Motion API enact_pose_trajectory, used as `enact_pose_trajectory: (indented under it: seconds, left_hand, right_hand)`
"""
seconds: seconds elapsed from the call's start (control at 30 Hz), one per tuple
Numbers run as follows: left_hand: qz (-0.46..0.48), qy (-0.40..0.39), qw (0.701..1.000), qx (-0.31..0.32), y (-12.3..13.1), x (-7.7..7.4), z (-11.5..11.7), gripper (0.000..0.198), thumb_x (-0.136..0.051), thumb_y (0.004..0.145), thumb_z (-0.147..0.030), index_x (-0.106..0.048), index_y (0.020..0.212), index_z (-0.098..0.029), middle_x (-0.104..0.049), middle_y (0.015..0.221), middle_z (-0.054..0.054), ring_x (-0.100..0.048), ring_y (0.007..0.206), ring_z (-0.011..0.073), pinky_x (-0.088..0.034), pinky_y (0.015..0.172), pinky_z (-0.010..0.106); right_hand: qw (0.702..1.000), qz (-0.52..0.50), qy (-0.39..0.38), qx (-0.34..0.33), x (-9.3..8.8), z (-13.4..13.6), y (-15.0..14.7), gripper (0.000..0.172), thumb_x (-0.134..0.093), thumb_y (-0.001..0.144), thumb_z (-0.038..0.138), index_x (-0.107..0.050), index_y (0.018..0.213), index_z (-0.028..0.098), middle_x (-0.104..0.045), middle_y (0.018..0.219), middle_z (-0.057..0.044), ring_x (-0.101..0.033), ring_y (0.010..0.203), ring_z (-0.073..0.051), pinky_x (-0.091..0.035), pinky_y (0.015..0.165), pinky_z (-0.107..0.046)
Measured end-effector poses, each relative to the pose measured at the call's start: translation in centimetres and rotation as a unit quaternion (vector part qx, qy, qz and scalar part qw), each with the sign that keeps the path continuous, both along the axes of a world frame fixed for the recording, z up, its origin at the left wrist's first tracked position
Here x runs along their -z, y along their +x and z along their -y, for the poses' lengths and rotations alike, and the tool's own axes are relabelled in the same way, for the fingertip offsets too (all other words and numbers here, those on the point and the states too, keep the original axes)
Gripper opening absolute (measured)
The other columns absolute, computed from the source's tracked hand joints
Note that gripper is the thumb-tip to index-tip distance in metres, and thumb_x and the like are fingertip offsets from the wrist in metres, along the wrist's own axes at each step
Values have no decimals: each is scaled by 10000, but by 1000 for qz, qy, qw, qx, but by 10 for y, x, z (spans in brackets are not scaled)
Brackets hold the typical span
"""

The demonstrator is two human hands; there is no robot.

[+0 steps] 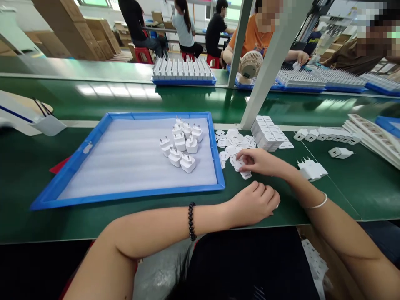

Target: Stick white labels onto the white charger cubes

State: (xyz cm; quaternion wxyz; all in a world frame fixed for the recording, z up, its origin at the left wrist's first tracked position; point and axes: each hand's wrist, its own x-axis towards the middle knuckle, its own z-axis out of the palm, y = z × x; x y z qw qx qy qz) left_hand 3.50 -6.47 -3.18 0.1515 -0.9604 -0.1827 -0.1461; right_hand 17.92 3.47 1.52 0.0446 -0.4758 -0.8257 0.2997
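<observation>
My right hand (261,161) reaches over a loose pile of small flat white plates (233,143), its thumb and forefinger apart above the nearest ones. My left hand (254,204) rests on the green bench in front of the pile with its fingers curled in. A tiny white edge shows at its fingertips; what it holds, if anything, is hidden. Left of the pile lies a blue-rimmed tray (220,166) lined with white. Several white plug chargers (179,141) stand in its right part, prongs up.
Stacked white plates (267,133) stand beside a slanted metal post (271,66). To the right are a row of white chargers (328,134), a single charger (340,153) and a pronged white piece (312,168). Across the conveyor (125,91), people work near filled trays (184,71).
</observation>
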Motion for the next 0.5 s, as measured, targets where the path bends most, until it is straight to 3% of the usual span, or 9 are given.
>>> enact_pose_trajectory:
  seconds: [0.1, 0.2, 0.33, 0.4, 0.5]
  left_hand:
    - [-10, -7, 1000, -3, -1, 2, -1, 462, -383, 1039, -390, -552, 1250, -16, -635, 1070, 181, -634, 876, 248, -427, 748, 364]
    - [-11, -33, 999, 12, 0, 8, -6, 416, -394, 1042, -413, -584, 1138, -55, -645, 989, 136, -638, 844, 227, -432, 718, 346]
    - [17, -168, 986, -18, 1, 10, -14, 498, -519, 968, -586, -570, 1082, -104, -671, 964, 98, -661, 880, 220, -481, 759, 330]
    - [70, -279, 954, -87, 0, 6, -16, 529, -588, 923, -609, -537, 1128, -124, -678, 969, 88, -666, 884, 220, -501, 752, 324]
    - [226, -450, 846, -174, -3, -4, -17, 476, -651, 915, -522, -464, 1169, -166, -659, 985, 60, -646, 839, 189, -507, 685, 290]
  right_hand:
    - [1000, -7, 12, 17, 12, 0, -10, 198, -694, 786, 293, -564, 913, 214, -595, 813, -14, -526, 736, -187, -389, 669, -309]
    - [999, -19, 8, 36, 18, -2, -10, 223, -730, 729, 254, -515, 775, 222, -604, 761, -19, -507, 705, -190, -350, 615, -304]
    - [996, -84, -24, 33, 13, -4, -5, 318, -785, 649, 261, -470, 660, 225, -578, 671, 8, -483, 665, -167, -341, 580, -281]
    - [988, -137, -62, 30, 7, -6, -1, 350, -803, 628, 313, -466, 644, 221, -581, 630, 19, -505, 632, -156, -376, 567, -276]
    - [964, -235, -105, 62, -4, -8, 7, 351, -803, 642, 385, -548, 814, 215, -597, 607, 40, -558, 583, -153, -439, 562, -283]
